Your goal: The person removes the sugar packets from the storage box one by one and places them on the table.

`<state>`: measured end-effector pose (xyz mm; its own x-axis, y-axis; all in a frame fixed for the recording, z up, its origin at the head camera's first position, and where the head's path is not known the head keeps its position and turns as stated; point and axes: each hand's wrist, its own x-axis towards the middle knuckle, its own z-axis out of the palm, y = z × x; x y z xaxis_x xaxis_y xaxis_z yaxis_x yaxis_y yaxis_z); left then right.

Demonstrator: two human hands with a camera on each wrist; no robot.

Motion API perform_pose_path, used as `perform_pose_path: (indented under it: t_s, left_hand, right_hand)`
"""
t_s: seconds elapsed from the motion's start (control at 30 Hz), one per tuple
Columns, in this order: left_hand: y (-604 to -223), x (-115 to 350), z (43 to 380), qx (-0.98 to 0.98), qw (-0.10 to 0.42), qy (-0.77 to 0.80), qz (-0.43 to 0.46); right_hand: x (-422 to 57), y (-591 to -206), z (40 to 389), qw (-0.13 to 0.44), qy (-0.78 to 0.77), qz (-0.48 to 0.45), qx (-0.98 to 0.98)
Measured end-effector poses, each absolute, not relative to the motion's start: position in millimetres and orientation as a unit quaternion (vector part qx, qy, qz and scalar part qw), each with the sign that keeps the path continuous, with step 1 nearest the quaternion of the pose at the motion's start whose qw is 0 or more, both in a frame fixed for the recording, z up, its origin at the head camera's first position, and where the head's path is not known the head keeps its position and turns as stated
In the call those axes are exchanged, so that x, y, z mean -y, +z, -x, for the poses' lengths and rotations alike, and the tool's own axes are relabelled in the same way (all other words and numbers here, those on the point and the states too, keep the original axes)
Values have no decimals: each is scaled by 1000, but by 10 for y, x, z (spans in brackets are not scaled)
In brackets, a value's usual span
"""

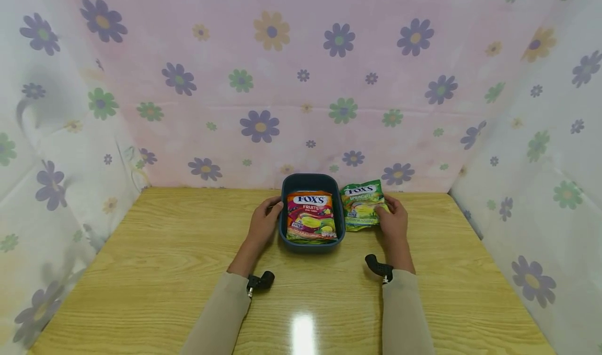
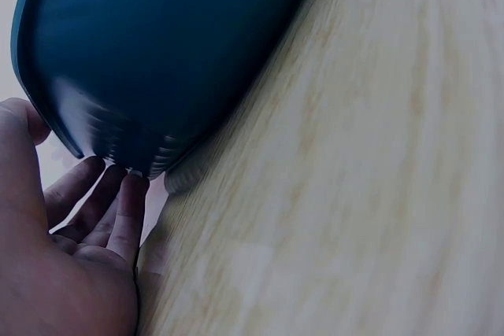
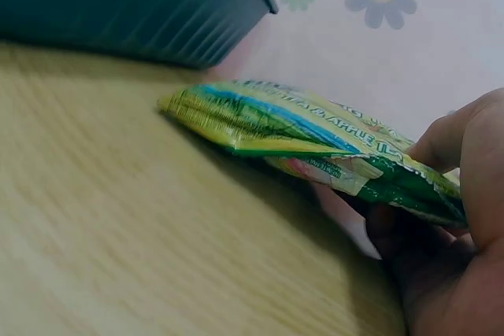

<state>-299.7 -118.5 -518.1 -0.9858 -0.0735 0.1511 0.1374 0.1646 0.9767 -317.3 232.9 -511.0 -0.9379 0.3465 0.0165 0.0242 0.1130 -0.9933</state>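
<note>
A dark blue plastic tub [image 1: 312, 248] stands on the table with a red and orange Fox's Fruits candy bag [image 1: 311, 216] lying inside it. My left hand [image 1: 264, 220] is at the tub's left side. In the left wrist view its fingertips [image 2: 135, 186] touch the ribbed outer wall, with the thumb near the rim. To the right of the tub, my right hand [image 1: 394, 219] pinches the right edge of a green Fox's candy bag [image 1: 361, 208] between thumb and fingers. That bag is tilted close over the table, beside the tub's wall in the right wrist view.
The wood-grain table [image 1: 188, 261] extends toward me and to both sides. A flowered cloth [image 1: 301, 83] hangs behind it and along both sides. Black curved wrist mounts [image 1: 261, 281] project inward from both sleeves.
</note>
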Motion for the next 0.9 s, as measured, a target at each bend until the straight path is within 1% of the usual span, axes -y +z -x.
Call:
perform_pose_path:
  t_s: [0.23,0.53,0.9]
  left_hand:
    - [-5191,1180,2995,756,78,-649,20]
    - [-5192,1181,2999,758,76,-648,20]
    - [-5193,1187,3013,756,73,-650,16]
  right_hand:
    - [-2365,-5144,3135,172,571,124,793]
    - [-2365,-5000,3062,201,546,108,806]
    - [-2200,-4761,3044,197,571,45,796]
